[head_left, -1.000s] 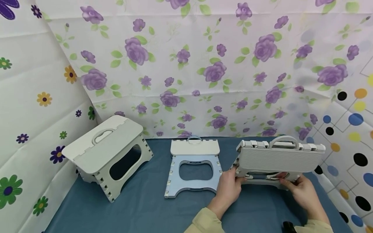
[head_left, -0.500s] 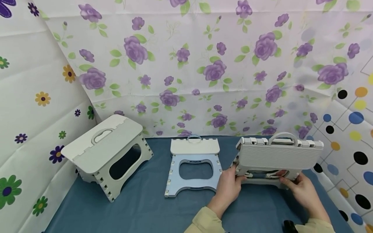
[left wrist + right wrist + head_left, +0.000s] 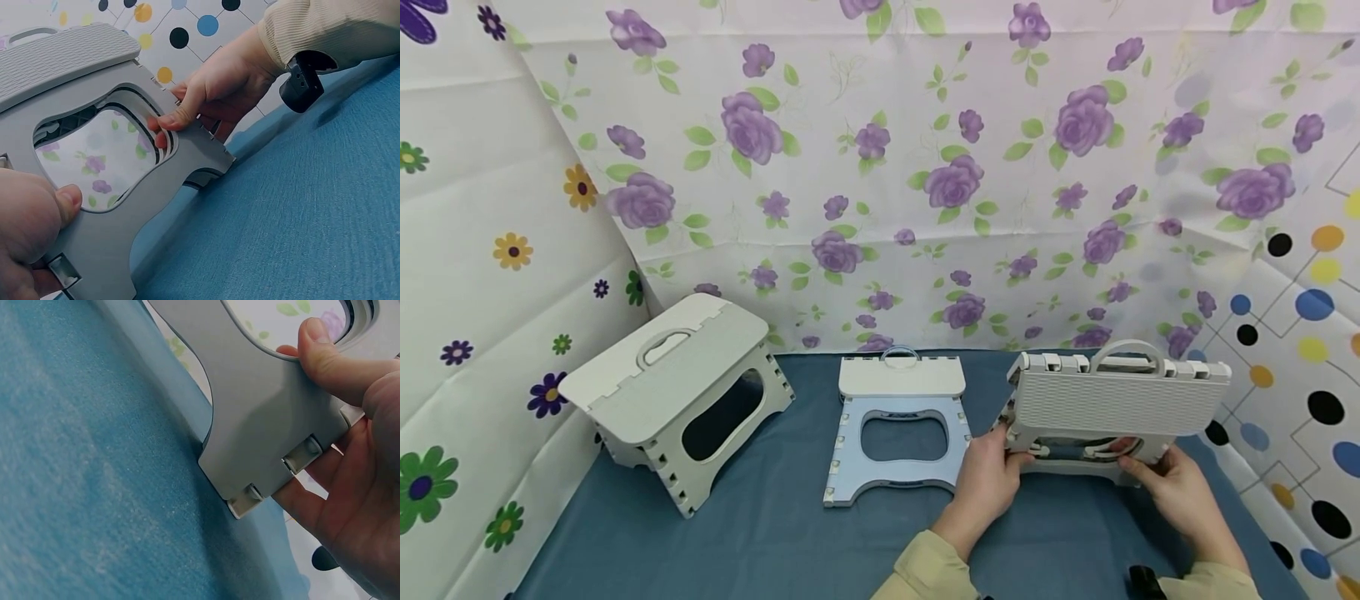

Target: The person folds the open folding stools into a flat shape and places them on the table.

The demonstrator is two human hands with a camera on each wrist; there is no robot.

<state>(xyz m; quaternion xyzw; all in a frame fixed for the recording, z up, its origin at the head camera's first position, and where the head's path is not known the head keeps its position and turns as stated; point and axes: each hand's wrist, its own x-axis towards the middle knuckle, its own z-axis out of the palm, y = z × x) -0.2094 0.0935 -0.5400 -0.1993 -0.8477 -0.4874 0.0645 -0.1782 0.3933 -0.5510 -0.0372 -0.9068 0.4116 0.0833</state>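
Note:
A pale grey folding stool (image 3: 1120, 408) stands at the right of the head view, its ribbed top panel tilted toward me and its carry handle (image 3: 1127, 354) up. My left hand (image 3: 988, 477) grips the stool's left leg edge, thumb at the oval opening, as the left wrist view shows. My right hand (image 3: 1183, 500) pinches the right side of the same leg panel. Its thumb (image 3: 331, 365) lies on the near face, with fingers behind. In the right wrist view the leg's lower corner is at the blue cloth; whether it touches cannot be told.
A blue and white folding stool (image 3: 898, 442) stands mid-table, close to my left hand. Farther left is an unfolded off-white stool (image 3: 673, 375). Blue cloth (image 3: 790, 542) covers the table. Patterned sheets (image 3: 850, 167) hang behind and at both sides.
The grey stool has shifted up slightly in the head view since a second ago, with both hands keeping their hold. The other two stools stay where they were.

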